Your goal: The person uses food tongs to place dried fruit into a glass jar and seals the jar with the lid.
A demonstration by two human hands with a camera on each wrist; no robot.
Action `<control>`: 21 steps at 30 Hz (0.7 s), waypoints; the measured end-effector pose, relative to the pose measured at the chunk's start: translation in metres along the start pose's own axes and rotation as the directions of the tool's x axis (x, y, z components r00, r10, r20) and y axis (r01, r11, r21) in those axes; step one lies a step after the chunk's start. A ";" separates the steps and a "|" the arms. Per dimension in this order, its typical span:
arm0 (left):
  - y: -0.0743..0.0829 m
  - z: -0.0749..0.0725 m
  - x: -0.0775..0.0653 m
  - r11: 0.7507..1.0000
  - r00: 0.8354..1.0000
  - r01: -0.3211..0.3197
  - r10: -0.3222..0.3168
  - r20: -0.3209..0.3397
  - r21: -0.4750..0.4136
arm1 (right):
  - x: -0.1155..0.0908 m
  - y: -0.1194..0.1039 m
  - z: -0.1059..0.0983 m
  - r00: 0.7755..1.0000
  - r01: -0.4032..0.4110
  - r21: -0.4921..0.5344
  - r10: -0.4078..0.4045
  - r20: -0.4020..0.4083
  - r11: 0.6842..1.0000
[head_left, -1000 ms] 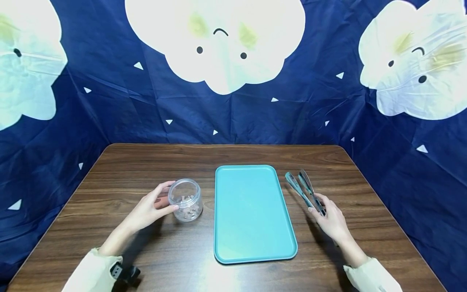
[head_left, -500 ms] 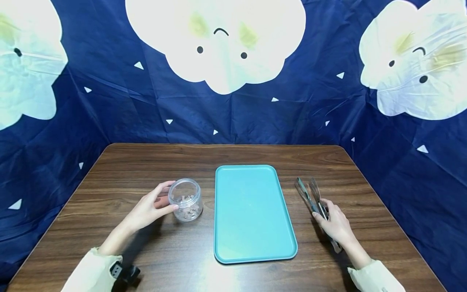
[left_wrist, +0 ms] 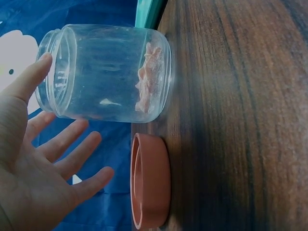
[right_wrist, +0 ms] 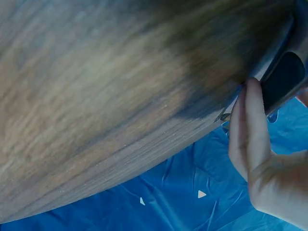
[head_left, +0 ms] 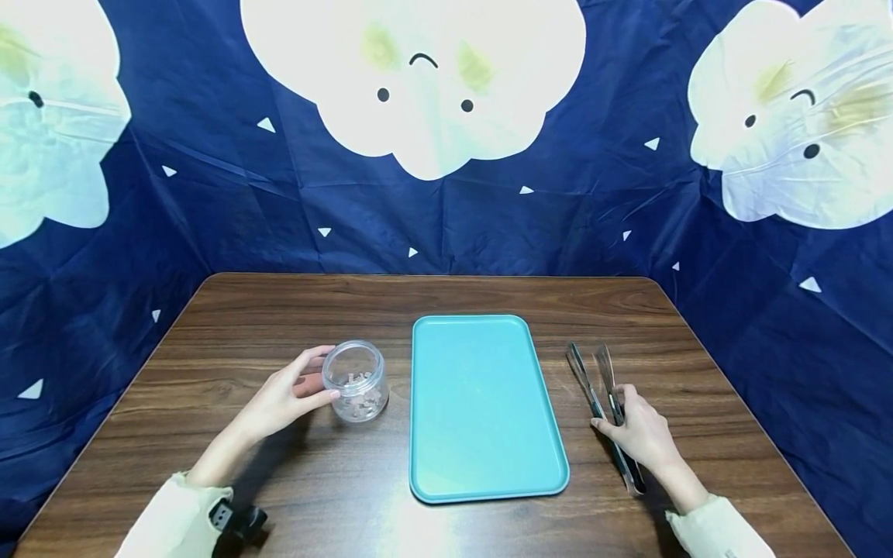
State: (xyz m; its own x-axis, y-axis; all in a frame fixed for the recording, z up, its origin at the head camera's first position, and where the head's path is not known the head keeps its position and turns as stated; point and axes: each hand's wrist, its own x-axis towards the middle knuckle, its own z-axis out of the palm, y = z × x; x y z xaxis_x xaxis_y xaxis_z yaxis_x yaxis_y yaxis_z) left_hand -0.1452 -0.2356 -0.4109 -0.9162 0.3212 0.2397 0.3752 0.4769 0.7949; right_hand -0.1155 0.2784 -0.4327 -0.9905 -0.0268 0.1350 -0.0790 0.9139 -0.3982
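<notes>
A clear jar (head_left: 357,368) with several small pale pink pieces (left_wrist: 148,77) at its bottom stands upright on the table, left of the tray. My left hand (head_left: 282,399) holds it near the neck, thumb on the near side and a fingertip at the far side. Under that hand, beside the jar, a terracotta-coloured lid (left_wrist: 156,180) rests on the table. To the right of the tray lie metal tongs (head_left: 584,380) with their arms spread. Over them is my right hand (head_left: 645,430), thumb and fingers apart on either side, fingers fairly straight in the right wrist view.
A turquoise rectangular tray (head_left: 484,411) lies in the middle of the wooden table (head_left: 314,302), between jar and tongs. Dark blue cloth (head_left: 439,217) with white cloud shapes hangs behind the table and along both sides.
My right hand has lowered the tongs toward me and to the right, onto the table. Its thumb and fingers have spread apart. The left hand and jar have stayed in place.
</notes>
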 end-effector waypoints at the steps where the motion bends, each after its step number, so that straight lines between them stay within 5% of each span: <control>1: 0.000 0.000 0.000 1.000 1.000 0.002 -0.002 0.000 0.000 | 0.000 0.000 0.000 1.000 0.006 -0.005 -0.006 -0.001 1.000; 10: 0.002 -0.002 -0.001 1.000 1.000 0.018 -0.018 -0.006 0.022 | 0.002 -0.002 -0.010 1.000 -0.005 -0.040 0.005 -0.014 0.999; 14: 0.001 -0.003 0.000 0.998 1.000 0.008 -0.008 -0.012 0.057 | 0.005 -0.008 -0.017 0.997 0.011 -0.031 -0.013 -0.081 0.999; 21: 0.001 -0.005 0.001 0.995 1.000 -0.016 0.018 -0.023 0.098 | 0.016 -0.026 -0.024 0.961 0.166 0.024 -0.156 -0.230 0.986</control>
State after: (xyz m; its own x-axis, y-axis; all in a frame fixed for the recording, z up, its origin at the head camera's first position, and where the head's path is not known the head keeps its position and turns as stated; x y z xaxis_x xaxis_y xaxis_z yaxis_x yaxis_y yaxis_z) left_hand -0.1460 -0.2389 -0.4069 -0.9123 0.3110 0.2664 0.4013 0.5495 0.7328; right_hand -0.1265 0.2640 -0.3982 -0.9132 -0.0756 0.4004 -0.2452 0.8868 -0.3918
